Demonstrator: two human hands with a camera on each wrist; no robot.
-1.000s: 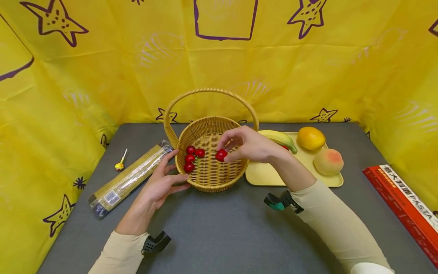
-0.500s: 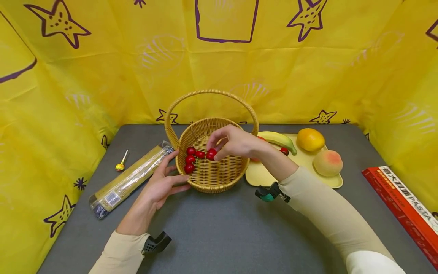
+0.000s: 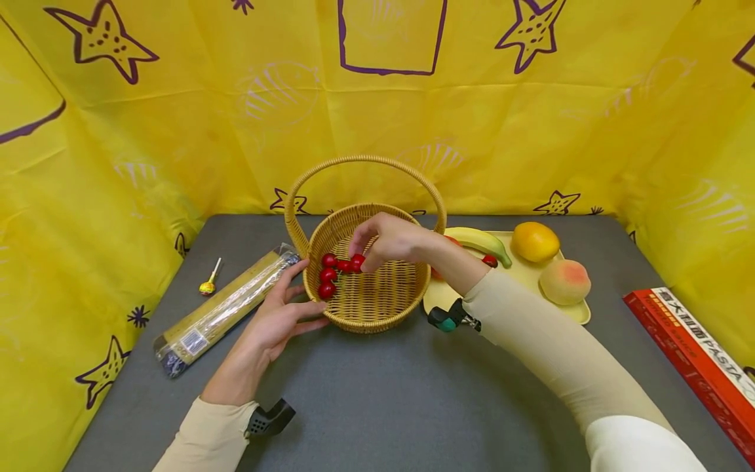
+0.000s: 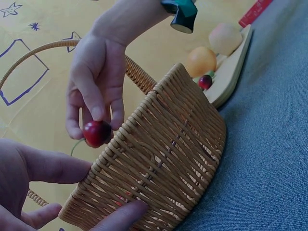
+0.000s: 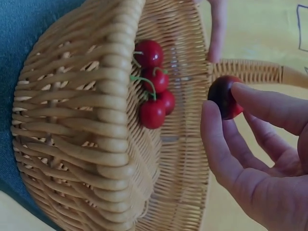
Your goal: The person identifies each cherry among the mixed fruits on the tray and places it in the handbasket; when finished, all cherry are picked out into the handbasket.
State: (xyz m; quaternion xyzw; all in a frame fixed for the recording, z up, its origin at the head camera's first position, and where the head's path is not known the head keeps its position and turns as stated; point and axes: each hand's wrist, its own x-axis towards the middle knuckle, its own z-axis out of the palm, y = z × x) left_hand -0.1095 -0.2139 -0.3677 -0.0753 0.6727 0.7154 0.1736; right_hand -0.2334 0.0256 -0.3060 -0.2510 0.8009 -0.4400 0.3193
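Note:
Between the thumb and fingers of my right hand point(image 3: 386, 239) is a red cherry point(image 5: 225, 97), held above the inside of a round wicker basket point(image 3: 377, 322). The left wrist view shows a green stem hanging from this cherry. Several more cherries point(image 5: 153, 114) with green stems lie together on the basket's left inside. My left hand point(image 3: 277, 321) touches the basket's left outer side and rim with fairly straight, spread fingers. Part of that hand is cut off in the left wrist view.
Right of the basket, a cream tray point(image 3: 575, 313) bears a banana point(image 3: 480, 241), a mango point(image 3: 535, 242), a peach point(image 3: 564, 282) and another cherry point(image 3: 490, 261). A wrapped noodle pack point(image 3: 227, 311) and lollipop point(image 3: 208, 286) lie left. A red pasta box point(image 3: 690, 354) lies far right.
My right hand has moved left inside the basket with its cherry, toward the other cherries. More of the tray's fruit shows behind the arm. My left hand stays against the basket.

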